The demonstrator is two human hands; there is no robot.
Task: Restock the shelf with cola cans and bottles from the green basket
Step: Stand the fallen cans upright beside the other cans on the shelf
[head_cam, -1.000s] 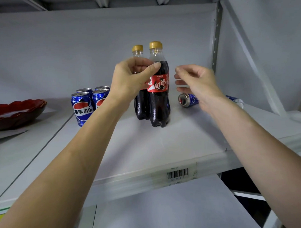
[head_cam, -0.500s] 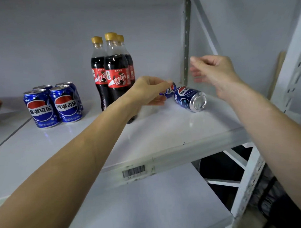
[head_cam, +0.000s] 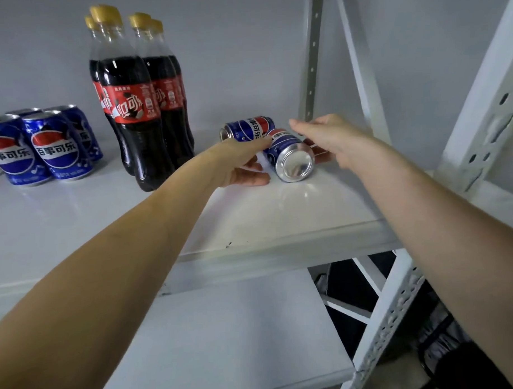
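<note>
Two blue cola cans lie on their sides at the right of the white shelf (head_cam: 279,216): a front can (head_cam: 292,161) with its silver base towards me, and a back can (head_cam: 247,129) behind it. My left hand (head_cam: 236,163) is cupped against the front can's left side, thumb on the shelf. My right hand (head_cam: 334,139) curves over its right side, fingers apart. The can rests on the shelf between both hands. Several cola bottles (head_cam: 130,111) with yellow caps stand upright to the left, and several upright blue cans (head_cam: 56,149) stand at the far left. No green basket is in view.
A grey perforated post (head_cam: 310,61) rises just behind the lying cans, and a white perforated frame post (head_cam: 479,128) stands at the right front. A lower white shelf (head_cam: 225,341) lies beneath. Dark objects lie on the floor at the lower right.
My left hand let go of the bottle and moved right to the lying cans. My right hand came down from above onto the front can. The view shifted right and closer.
</note>
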